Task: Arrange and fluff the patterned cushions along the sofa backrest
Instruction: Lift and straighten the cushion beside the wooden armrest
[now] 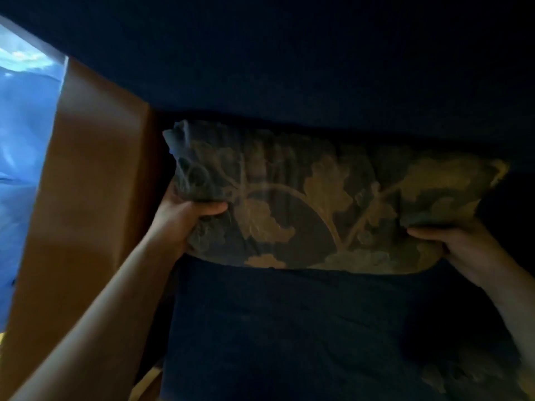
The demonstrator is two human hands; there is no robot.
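Dim head-camera view of a patterned cushion (318, 204), dark fabric with a pale leaf-and-vine motif, held lengthwise in front of the dark blue sofa backrest (289, 68). The cushion is the landmark for all positions given here. At its left end, the left hand (185, 212) is closed around the fabric, thumb lying across the front face and the remaining fingers hidden behind; the cloth above this grip is bunched into a crumpled corner. At its lower right end, the right hand (451, 241) likewise clamps the edge, thumb pressed on the front and fingers out of sight behind the cushion. Both bare forearms run down and outward from the cushion toward the lower corners. Directly below the cushion lies a dark blue seat surface (289, 328); whether the cushion's lower edge touches it cannot be told. Left of the cushion stands a brown panel (92, 183), and further left a bright blue area (26, 125). Lower right of the cushion, a second faint patterned fabric (477, 374) is barely discernible.
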